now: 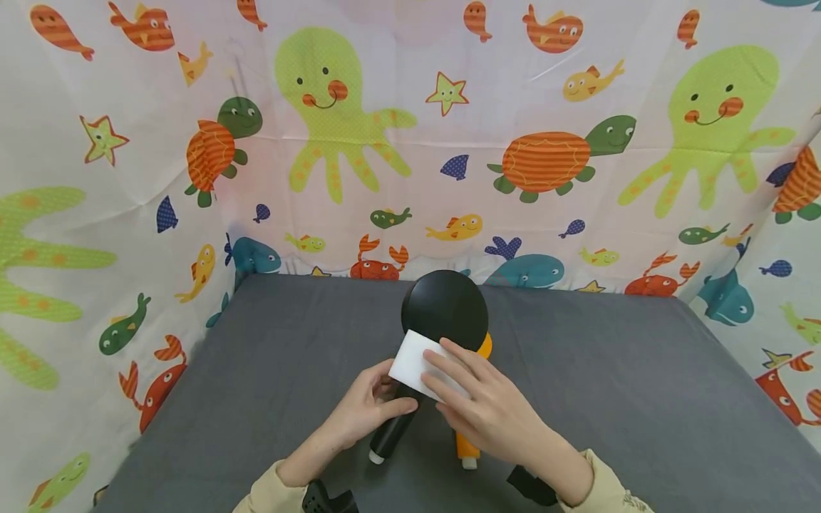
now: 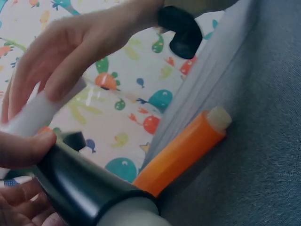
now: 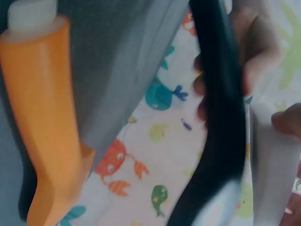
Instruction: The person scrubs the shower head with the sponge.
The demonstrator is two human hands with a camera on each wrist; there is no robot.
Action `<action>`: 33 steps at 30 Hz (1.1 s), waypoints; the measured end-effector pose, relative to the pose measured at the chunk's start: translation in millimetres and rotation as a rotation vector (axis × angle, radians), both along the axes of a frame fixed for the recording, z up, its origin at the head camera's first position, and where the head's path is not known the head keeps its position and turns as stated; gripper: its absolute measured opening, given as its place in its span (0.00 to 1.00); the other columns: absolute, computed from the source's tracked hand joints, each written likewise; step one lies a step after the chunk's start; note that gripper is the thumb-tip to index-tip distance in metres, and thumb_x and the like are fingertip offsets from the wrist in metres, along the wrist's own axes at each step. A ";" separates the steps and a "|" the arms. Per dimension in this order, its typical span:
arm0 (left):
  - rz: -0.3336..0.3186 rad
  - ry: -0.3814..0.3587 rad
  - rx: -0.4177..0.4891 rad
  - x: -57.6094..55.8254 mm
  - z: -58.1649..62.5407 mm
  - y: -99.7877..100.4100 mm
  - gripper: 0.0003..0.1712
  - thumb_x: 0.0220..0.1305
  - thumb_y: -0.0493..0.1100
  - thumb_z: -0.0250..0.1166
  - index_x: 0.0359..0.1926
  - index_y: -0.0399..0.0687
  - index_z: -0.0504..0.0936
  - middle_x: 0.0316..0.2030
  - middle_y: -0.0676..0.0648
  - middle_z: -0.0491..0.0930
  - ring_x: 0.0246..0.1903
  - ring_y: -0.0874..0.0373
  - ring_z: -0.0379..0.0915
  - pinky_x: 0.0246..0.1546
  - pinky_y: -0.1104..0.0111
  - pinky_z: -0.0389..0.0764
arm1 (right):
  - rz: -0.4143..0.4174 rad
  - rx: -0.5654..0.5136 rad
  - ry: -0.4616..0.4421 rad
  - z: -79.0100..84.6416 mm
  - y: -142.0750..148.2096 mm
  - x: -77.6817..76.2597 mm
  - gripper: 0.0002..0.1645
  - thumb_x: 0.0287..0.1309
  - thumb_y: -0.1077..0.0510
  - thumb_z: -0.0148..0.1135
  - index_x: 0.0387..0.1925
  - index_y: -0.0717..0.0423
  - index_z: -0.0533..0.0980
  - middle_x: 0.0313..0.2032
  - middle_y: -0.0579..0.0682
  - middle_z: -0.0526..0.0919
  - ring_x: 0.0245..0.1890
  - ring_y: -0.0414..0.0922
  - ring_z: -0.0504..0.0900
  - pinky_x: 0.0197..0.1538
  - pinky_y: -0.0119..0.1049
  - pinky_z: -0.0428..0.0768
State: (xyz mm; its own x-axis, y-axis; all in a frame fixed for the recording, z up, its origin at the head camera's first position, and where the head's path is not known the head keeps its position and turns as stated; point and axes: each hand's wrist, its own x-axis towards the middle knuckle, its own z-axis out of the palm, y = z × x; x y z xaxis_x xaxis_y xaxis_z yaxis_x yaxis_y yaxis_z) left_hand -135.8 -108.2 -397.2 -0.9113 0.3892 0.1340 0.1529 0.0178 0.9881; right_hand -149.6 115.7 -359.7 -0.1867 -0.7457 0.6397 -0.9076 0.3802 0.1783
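A thin, lightly creased printed cloth rises on the left, right and far sides, white to pale pink, patterned with green octopuses, orange-shelled turtles, teal whales, red crabs, starfish and small fish. Within it is a bench covered in dark grey, fine-textured fabric.

Above the middle of the bench is a black tool: a smooth, round, disc-like head with a soft sheen at the far end, and a glossy, rounded handle slanting to the near left. To its right is an orange tool with a smooth, tapering handle that bends toward its far part, which the black head partly hides.

The right hand has its grip pinched on a white block, fingers across the upper face and thumb opposite. The left hand has its grip closed around the black handle. Both wrists come out of pale cream sleeves.

The white block is matte, straight-edged and flat-faced; it sits just over the near part of the black head, though whether the 2 touch cannot be told. Each handle ends in 1 pale, translucent-looking tip. Small stitched marks on the right cuff are too small to read.
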 end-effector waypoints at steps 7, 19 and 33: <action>-0.123 0.028 0.021 1.4 -0.5 0.3 0.23 0.61 0.37 0.63 0.55 0.32 0.70 0.48 0.35 0.75 0.45 0.51 0.75 0.45 0.65 0.78 | -0.068 -0.232 -0.025 11.7 13.7 -33.1 0.24 0.67 0.48 0.46 0.55 0.59 0.73 0.60 0.59 0.69 0.61 0.59 0.65 0.60 0.50 0.66; -0.165 0.057 0.045 -0.8 -2.7 -0.8 0.24 0.61 0.35 0.62 0.57 0.33 0.69 0.48 0.35 0.75 0.42 0.55 0.76 0.40 0.66 0.79 | 0.053 -0.201 0.012 -4.8 11.1 -18.2 0.23 0.67 0.52 0.46 0.54 0.62 0.73 0.58 0.63 0.70 0.59 0.61 0.66 0.65 0.45 0.61; -0.124 0.093 -0.033 -0.8 -3.2 -0.5 0.19 0.59 0.39 0.64 0.52 0.40 0.74 0.45 0.41 0.78 0.40 0.58 0.76 0.37 0.65 0.79 | -0.196 -0.434 -0.135 9.1 20.9 -42.8 0.27 0.67 0.46 0.46 0.57 0.62 0.70 0.62 0.60 0.66 0.62 0.58 0.62 0.54 0.55 0.71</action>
